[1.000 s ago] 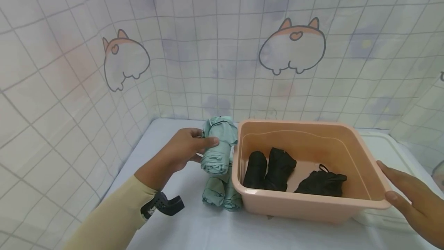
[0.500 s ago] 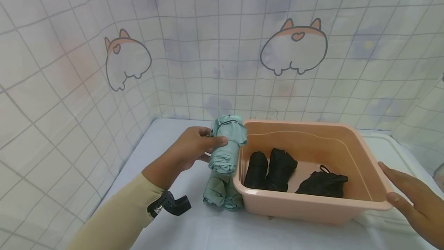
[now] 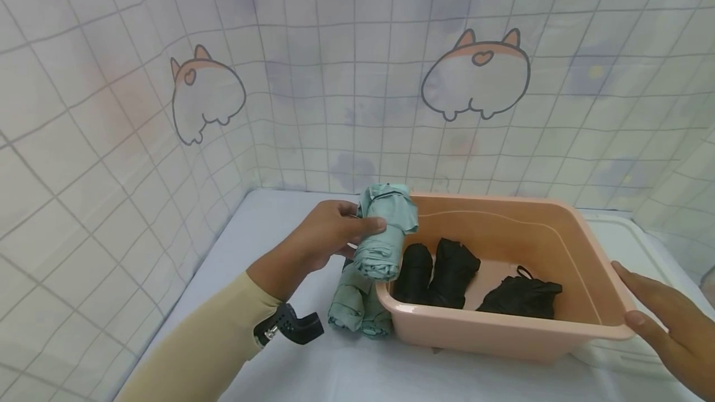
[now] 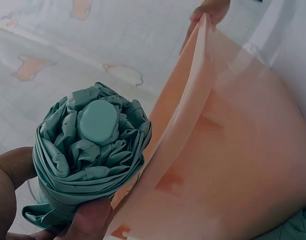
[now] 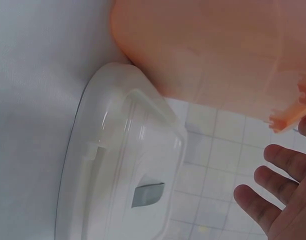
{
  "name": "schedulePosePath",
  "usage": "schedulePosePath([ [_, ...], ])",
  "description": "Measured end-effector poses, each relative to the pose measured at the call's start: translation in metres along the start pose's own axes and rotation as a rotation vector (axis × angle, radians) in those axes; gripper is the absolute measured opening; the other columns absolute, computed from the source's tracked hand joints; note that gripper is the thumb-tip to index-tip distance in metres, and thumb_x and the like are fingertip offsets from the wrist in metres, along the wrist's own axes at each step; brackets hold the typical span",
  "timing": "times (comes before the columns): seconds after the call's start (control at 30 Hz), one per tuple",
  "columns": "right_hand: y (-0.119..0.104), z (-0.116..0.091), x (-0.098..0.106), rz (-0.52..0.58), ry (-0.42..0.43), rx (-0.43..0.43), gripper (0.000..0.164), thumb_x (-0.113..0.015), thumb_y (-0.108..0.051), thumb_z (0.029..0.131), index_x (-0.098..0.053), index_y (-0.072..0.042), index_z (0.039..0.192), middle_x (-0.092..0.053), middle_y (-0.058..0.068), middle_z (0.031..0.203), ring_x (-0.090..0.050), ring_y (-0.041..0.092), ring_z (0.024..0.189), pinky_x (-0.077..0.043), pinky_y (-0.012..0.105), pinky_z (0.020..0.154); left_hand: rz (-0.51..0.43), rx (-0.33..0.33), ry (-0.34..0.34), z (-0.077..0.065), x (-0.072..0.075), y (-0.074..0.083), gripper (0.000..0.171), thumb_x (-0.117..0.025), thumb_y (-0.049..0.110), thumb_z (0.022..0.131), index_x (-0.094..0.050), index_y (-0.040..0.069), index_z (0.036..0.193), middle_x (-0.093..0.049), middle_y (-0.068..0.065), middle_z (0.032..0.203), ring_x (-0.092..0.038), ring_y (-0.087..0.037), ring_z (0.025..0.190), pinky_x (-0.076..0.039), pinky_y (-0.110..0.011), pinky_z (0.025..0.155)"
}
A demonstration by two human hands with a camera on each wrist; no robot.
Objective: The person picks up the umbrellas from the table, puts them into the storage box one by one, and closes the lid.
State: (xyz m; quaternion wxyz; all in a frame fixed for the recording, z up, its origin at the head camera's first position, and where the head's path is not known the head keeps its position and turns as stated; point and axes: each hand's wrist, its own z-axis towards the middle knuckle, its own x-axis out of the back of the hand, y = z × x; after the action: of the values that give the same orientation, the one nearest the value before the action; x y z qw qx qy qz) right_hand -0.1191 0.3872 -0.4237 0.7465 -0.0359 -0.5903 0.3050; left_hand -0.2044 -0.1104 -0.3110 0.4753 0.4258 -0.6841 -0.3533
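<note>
My left hand (image 3: pixel 324 237) grips a rolled-up teal folding umbrella (image 3: pixel 382 244), thumb on top, over the tub's left rim. In the left wrist view, the oval end of its handle (image 4: pixel 99 121) shows amid the pleated fabric. Two more teal rolled umbrellas (image 3: pixel 346 306) lie on the table beside the peach plastic tub (image 3: pixel 480 332), partly hidden. Inside the tub are black rolled bundles (image 3: pixel 451 272) at the left and a black looped one (image 3: pixel 522 296) at the right. Fingers fairly straight, my right hand (image 3: pixel 673 318) touches the tub's right rim.
A white lid (image 5: pixel 138 165) with a grey latch-like piece lies beside and partly beneath the tub's right end. Behind the white-covered table (image 3: pixel 279 358) hangs a gridded curtain (image 3: pixel 363 79) with cartoon animals, which also runs along the left side.
My left hand has carried the teal umbrella rightward, from beside the tub to over its left rim. The right hand stays at the tub's right rim.
</note>
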Motion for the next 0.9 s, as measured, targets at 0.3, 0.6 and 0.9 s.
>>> schedulePosePath([
  [0.3, 0.0, 0.001, 0.0, 0.033, 0.048, 0.032, 0.074, -0.056, -0.005, 0.103, -0.018, -0.018, 0.165, -0.029, 0.039, 0.155, -0.017, 0.064, 0.142, 0.003, 0.077, 0.112, 0.021, -0.004, -0.011, 0.004, -0.011, 0.007, 0.084, -0.085, 0.041, 0.085, -0.047, 0.002, 0.149, -0.062, -0.012, 0.128, -0.067, -0.029, 0.107, -0.061, -0.045, 0.083],
  [0.6, 0.003, 0.001, -0.001, 0.027, 0.055, 0.039, 0.074, -0.057, -0.005, 0.102, -0.019, -0.018, 0.165, -0.029, 0.039, 0.155, -0.017, 0.063, 0.142, 0.004, 0.074, 0.113, -0.003, -0.035, -0.041, 0.006, -0.018, 0.012, 0.082, -0.086, 0.038, 0.085, -0.048, -0.001, 0.147, -0.063, -0.012, 0.124, -0.069, -0.027, 0.102, -0.062, -0.042, 0.077],
  [0.9, 0.007, 0.0, -0.002, 0.031, 0.064, 0.034, 0.074, -0.057, -0.005, 0.102, -0.021, -0.02, 0.165, -0.03, 0.037, 0.156, -0.015, 0.057, 0.147, 0.004, 0.072, 0.115, 0.017, -0.028, -0.034, 0.006, -0.031, 0.02, 0.084, -0.086, 0.039, 0.084, -0.048, 0.001, 0.148, -0.064, -0.012, 0.124, -0.069, -0.026, 0.097, -0.062, -0.042, 0.078],
])
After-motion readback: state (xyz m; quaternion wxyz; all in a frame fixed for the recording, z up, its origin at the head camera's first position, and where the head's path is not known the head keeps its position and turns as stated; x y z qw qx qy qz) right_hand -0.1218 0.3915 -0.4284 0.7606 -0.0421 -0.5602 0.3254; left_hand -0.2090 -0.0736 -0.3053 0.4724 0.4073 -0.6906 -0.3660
